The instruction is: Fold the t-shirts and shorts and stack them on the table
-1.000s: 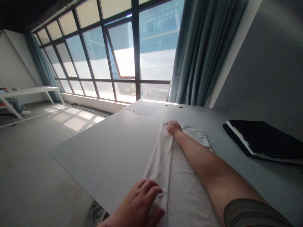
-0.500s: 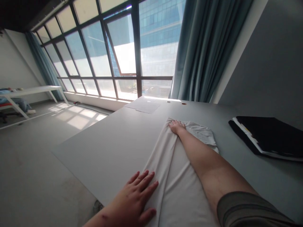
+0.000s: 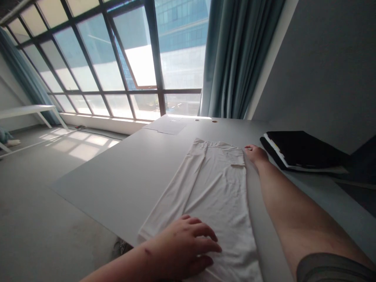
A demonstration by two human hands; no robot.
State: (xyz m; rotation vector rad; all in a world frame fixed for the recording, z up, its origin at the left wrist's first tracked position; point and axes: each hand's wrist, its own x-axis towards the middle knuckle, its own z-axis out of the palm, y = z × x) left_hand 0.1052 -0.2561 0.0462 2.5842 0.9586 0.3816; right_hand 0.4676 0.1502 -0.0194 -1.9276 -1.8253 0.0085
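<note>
A white garment (image 3: 217,188) lies flat and lengthwise on the grey table (image 3: 123,176), its left edge folded over into a long strip. My left hand (image 3: 188,246) rests on the garment's near end, fingers spread and flat. My right hand (image 3: 255,153) reaches far out to the garment's far right corner, fingers resting on the table just beside the cloth edge; whether it pinches the cloth I cannot make out.
A black folded item with white and yellow edging (image 3: 296,150) lies at the table's right, near the grey wall. Thin grey sheets (image 3: 169,126) sit at the far end by the window. Teal curtains (image 3: 235,58) hang behind. A white table (image 3: 26,111) stands far left.
My right hand has slid from the garment's far middle to its far right corner, and the cloth there now lies smooth. My left hand shifted right onto the near end.
</note>
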